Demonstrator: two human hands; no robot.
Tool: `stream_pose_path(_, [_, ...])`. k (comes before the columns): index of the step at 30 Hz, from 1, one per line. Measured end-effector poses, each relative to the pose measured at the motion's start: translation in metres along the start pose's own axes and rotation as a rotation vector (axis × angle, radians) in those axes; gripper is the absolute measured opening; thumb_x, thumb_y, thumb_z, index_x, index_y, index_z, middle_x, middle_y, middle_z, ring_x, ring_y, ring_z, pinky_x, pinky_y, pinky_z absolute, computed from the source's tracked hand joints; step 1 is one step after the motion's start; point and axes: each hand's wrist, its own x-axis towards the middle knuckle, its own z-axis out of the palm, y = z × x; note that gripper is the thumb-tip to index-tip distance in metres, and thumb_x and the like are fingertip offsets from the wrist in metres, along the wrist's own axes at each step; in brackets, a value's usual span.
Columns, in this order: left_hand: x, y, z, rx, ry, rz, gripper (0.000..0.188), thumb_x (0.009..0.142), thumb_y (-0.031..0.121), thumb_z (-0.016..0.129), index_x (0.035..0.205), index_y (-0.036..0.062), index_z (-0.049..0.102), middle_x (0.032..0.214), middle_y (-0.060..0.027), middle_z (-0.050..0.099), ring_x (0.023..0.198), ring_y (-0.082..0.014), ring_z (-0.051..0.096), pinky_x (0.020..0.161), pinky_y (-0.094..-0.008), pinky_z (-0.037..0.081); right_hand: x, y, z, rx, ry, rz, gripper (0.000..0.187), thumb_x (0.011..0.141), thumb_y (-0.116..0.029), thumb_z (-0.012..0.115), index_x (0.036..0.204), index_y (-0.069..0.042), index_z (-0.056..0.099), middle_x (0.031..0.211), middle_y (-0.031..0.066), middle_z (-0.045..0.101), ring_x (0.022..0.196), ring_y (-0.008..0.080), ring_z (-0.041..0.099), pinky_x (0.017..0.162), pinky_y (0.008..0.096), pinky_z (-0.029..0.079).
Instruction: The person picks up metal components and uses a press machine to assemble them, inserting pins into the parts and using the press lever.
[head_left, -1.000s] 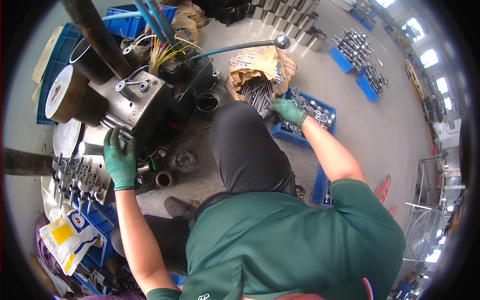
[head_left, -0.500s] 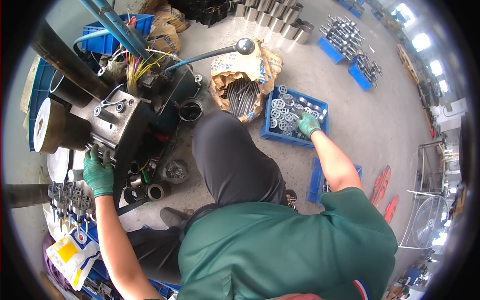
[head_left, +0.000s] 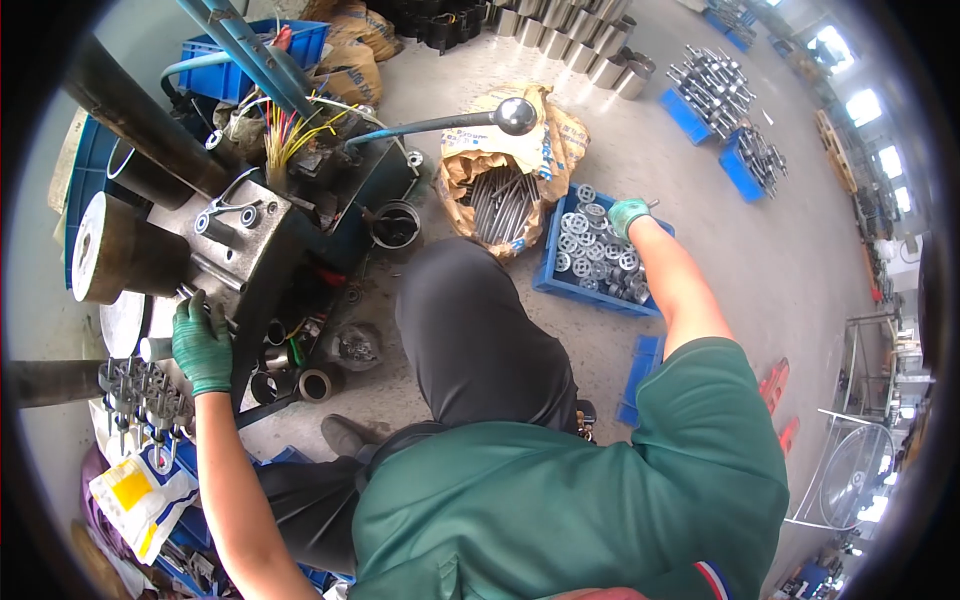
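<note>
1. While reaching past the spoked metal discs point(head_left: 575, 225), now holds the right hand point(head_left: 628, 215) over the far side of the blue crate point(head_left: 592, 296), having shifted it there from among the discs and, earlier, from beside the mouth of the paper sack point(head_left: 562, 155).

2. Keeps right fingers curled, nearly closed; shows a thin metal piece point(head_left: 655, 203) jutting just beyond the hand. Cannot tell whether to call it gripped or merely lying behind.

3. Keeps the left hand point(head_left: 203, 345) in much the same place at the machine point(head_left: 272, 205), fingers half bent and slightly apart, tips at the short metal rods point(head_left: 218, 272). Cannot tell whether gripping any or only resting there.

4. Leaves the discs heaped loosely inside the crate, just beside the sack; leaves the long metal rods point(head_left: 497, 205) bundled inside the sack, well apart from the left hand.

5. Judging by the shift, probably turns attention from sack to crate, with the left hand holding station at the machine.
</note>
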Motion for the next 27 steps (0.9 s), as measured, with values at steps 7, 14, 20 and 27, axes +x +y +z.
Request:
stream_pose_path(7, [0.001,0.001,-0.001,-0.007,0.007,0.013,0.033,0.103,0.022,0.065,0.130,0.0022,0.066,0.122,-0.0231,0.065,0.109,-0.0434,0.065,0.094,-0.0493,0.054,0.025,0.005,-0.009,-0.048,-0.169,-0.036,0.033,0.084,-0.015,0.075,0.116,-0.013,0.082,0.123,0.0130,0.078,0.114,0.0309,0.075,0.093,0.0448,0.060])
stream_pose_path(14, [-0.002,0.000,-0.001,0.013,0.017,0.004,0.031,0.104,0.021,0.065,0.128,0.0022,0.066,0.122,-0.0225,0.065,0.109,-0.0429,0.065,0.094,-0.0487,0.054,0.018,-0.017,-0.006,-0.289,-0.097,-0.213,0.027,0.082,-0.020,0.077,0.107,-0.015,0.084,0.113,0.0111,0.081,0.103,0.0294,0.078,0.089,0.0439,0.060])
stream_pose_path(20, [-0.002,-0.012,0.012,-0.009,0.037,0.012,0.032,0.103,0.023,0.067,0.128,0.0025,0.067,0.122,-0.0228,0.065,0.108,-0.0430,0.065,0.094,-0.0489,0.054,0.006,-0.030,-0.010,-0.141,-0.134,-0.122,0.044,0.087,-0.045,0.062,0.110,-0.014,0.084,0.118,0.0119,0.080,0.109,0.0295,0.077,0.092,0.0466,0.058])
stream_pose_path(27, [-0.002,-0.005,0.001,-0.006,0.046,-0.004,0.030,0.101,0.021,0.068,0.124,0.0018,0.066,0.117,-0.0243,0.065,0.105,-0.0450,0.064,0.089,-0.0516,0.053,0.011,-0.065,0.039,-0.376,0.088,0.090,0.032,0.098,-0.023,0.060,0.119,-0.011,0.081,0.120,0.0117,0.079,0.111,0.0351,0.072,0.098,0.0638,0.048])
